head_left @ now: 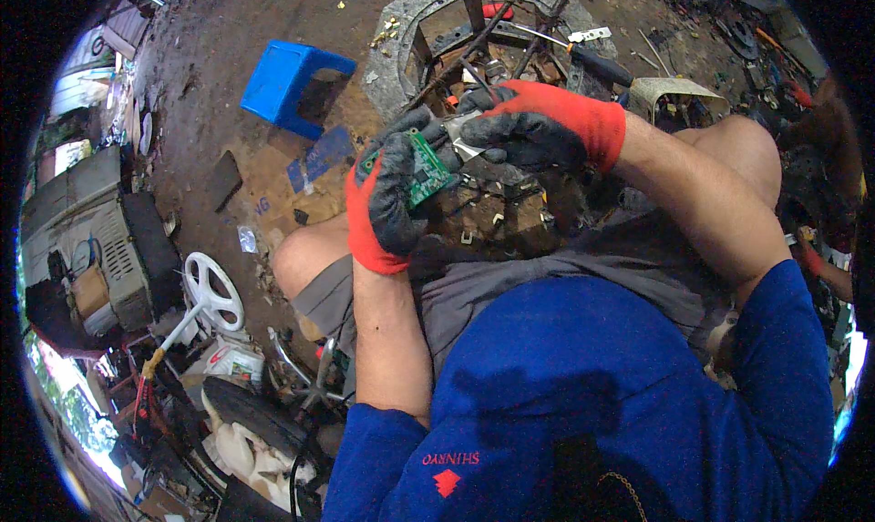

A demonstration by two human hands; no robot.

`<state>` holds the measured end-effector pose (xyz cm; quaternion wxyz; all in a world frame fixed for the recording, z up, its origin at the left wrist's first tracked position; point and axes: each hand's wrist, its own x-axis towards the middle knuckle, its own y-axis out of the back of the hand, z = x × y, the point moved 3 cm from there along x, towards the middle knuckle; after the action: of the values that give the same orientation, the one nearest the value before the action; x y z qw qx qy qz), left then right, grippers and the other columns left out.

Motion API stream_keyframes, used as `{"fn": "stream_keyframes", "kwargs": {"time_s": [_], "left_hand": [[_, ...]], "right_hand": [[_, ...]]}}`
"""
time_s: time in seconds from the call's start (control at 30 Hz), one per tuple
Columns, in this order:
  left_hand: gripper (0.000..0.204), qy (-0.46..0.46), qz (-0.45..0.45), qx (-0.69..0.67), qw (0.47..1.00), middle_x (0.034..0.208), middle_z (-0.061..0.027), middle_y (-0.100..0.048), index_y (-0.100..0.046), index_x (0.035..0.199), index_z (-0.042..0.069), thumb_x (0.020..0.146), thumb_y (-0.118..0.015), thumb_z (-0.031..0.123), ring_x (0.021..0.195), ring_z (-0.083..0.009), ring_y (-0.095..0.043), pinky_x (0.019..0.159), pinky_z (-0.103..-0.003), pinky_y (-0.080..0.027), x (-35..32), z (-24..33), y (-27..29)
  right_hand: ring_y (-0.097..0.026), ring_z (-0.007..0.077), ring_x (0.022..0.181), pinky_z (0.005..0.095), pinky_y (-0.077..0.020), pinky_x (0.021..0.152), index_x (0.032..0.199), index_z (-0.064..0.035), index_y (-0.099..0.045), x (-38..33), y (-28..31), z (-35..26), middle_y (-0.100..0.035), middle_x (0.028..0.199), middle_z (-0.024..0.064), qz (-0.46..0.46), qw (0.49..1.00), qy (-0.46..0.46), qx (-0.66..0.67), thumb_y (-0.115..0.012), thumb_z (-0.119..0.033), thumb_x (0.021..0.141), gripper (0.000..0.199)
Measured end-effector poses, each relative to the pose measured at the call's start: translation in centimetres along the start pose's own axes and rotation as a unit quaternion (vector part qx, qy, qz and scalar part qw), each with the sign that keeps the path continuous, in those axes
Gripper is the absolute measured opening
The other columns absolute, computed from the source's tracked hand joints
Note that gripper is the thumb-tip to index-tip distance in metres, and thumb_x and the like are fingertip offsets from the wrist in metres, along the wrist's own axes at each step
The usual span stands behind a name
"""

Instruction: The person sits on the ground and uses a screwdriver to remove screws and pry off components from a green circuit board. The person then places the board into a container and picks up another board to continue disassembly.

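A green circuit board (427, 168) is gripped in my left hand (387, 189), which wears a red glove with dark grey palm and fingers. My right hand (533, 128), gloved the same way, is closed at the board's far right side. Its fingers and thumb pinch a flat silvery piece (467, 138) beside the board; whether that piece is joined to the board I cannot tell. A thin dark shaft (478, 77) shows just beyond the right fingers, and whether the hand holds it is unclear. Below the hands, small metal and plastic bits (497, 220) lie between my legs.
Ahead stands a grey stone-like ring (387, 66) with dark bars and scraps in it. A screwdriver-like tool with a black handle (602, 66) lies across its right side. A blue plastic stool (283, 80) is at left, near a white steering-wheel-shaped part (214, 292). Another person's arm (829, 271) shows far right.
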<state>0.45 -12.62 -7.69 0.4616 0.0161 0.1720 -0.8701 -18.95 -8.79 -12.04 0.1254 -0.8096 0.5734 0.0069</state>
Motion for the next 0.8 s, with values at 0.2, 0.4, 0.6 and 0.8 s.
{"fn": "stream_keyframes", "kwargs": {"time_s": [0.2, 0.4, 0.6, 0.8], "left_hand": [[0.058, -0.057, -0.05, -0.081, 0.994, 0.129, -0.0209, -0.054, -0.05, 0.129, -0.002, 0.08, -0.071, 0.02, 0.115, -0.0299, -0.057, 0.095, -0.038, -0.048, 0.1, -0.4, 0.4], [0.051, -0.025, -0.008, -0.101, 0.995, 0.129, -0.0187, -0.055, -0.052, 0.124, -0.004, 0.08, -0.067, 0.015, 0.115, -0.0286, -0.057, 0.099, -0.037, -0.044, 0.3, -0.6, 0.5], [0.053, -0.049, 0.006, -0.077, 0.996, 0.129, -0.0161, -0.056, -0.053, 0.123, -0.003, 0.075, -0.068, 0.009, 0.114, -0.0274, -0.058, 0.098, -0.037, -0.044, 0.4, -0.6, 0.2], [0.058, -0.123, 0.02, 0.114, 0.986, 0.127, -0.0156, -0.056, -0.051, 0.126, -0.003, 0.073, -0.073, 0.005, 0.115, -0.0288, -0.057, 0.094, -0.039, -0.048, 0.2, -0.1, -0.2]], "right_hand": [[-0.063, 0.0168, 0.088, 0.033, -0.0493, 0.079, 0.106, -0.003, -0.064, -0.2, 0.3, 0.0, -0.069, 0.093, 0.0101, 0.112, 0.993, -0.031, -0.03, -0.065, -0.026, 0.085, 0.031], [-0.063, 0.0175, 0.092, 0.0338, -0.0485, 0.084, 0.112, -0.0041, -0.061, -1.0, -1.4, -1.7, -0.069, 0.099, 0.0102, 0.132, 0.983, 0.053, -0.119, -0.062, -0.023, 0.086, 0.032], [-0.063, 0.0214, 0.098, 0.0347, -0.0477, 0.089, 0.12, -0.006, -0.058, -1.1, -2.0, -1.9, -0.068, 0.106, 0.0128, 0.094, 0.98, 0.098, -0.145, -0.059, -0.02, 0.086, 0.037], [-0.063, 0.0331, 0.102, 0.0402, -0.0488, 0.089, 0.122, -0.0071, -0.057, -2.2, -4.4, -2.9, -0.067, 0.106, 0.0175, 0.091, 0.956, 0.116, -0.252, -0.059, -0.018, 0.082, 0.042]]}}
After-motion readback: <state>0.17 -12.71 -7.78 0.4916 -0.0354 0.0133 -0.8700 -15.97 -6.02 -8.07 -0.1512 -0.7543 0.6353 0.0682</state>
